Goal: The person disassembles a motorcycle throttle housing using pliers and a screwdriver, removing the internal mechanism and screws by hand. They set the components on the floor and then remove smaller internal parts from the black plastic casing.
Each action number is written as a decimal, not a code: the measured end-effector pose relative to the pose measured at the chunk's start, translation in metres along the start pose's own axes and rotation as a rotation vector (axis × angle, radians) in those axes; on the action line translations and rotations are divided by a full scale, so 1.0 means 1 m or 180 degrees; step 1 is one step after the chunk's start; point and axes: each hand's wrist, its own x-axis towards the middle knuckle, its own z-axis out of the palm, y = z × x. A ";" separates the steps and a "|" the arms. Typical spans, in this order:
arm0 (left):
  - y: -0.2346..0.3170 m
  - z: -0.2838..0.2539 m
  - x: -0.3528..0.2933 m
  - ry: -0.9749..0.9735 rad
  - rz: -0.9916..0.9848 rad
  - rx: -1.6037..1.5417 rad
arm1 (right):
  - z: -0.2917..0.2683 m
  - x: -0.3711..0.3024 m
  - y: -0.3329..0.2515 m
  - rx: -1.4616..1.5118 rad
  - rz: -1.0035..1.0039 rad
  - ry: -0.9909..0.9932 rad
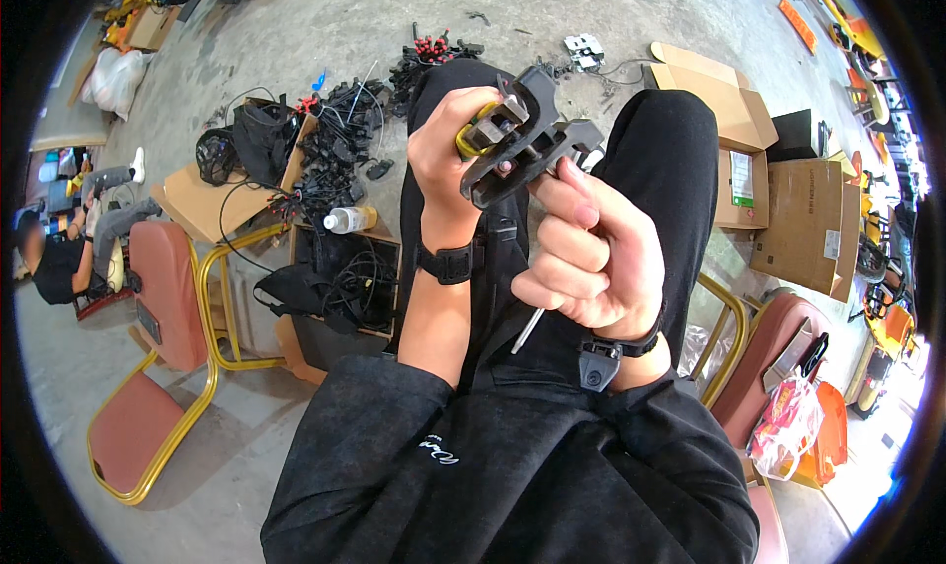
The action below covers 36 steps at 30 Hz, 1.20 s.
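My left hand (445,148) is closed round a black part (532,121) with forked, jaw-like arms, held up between my knees. Metal pins or bolts show in its middle, and a yellow piece (470,135) sits by my left fingers. My right hand (596,244) is curled, thumb and forefinger pinched at the part's lower right edge. Out of the bottom of that fist sticks a thin metal rod (528,331), like a hex key or driver shaft. Most of the rod is hidden by my fingers, so its kind stays unclear.
Piles of black parts and cables (340,135) lie on the floor ahead and left, beside open cardboard boxes (232,201) and a bottle (350,219). More boxes (803,214) stand at the right. Pink chairs (169,298) flank me. Another person (64,259) sits far left.
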 end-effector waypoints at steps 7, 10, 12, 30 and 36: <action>0.002 0.000 -0.001 0.0029 -0.0190 -0.0278 | 0.000 0.002 0.005 -0.0204 -0.0218 0.0086; 0.004 -0.002 0.000 0.0015 -0.0173 -0.0236 | 0.001 0.001 0.002 0.0318 0.0071 0.0015; 0.004 -0.001 0.001 0.0011 -0.0127 -0.0187 | 0.002 0.002 0.003 -0.0151 -0.0153 0.0150; -0.013 0.004 -0.008 -0.0025 -0.0170 -0.0127 | 0.027 -0.040 -0.005 -0.2482 -0.1599 0.0537; -0.037 0.020 -0.022 0.0300 -0.0143 -0.0244 | 0.076 -0.043 -0.050 -0.2759 -0.3877 0.0222</action>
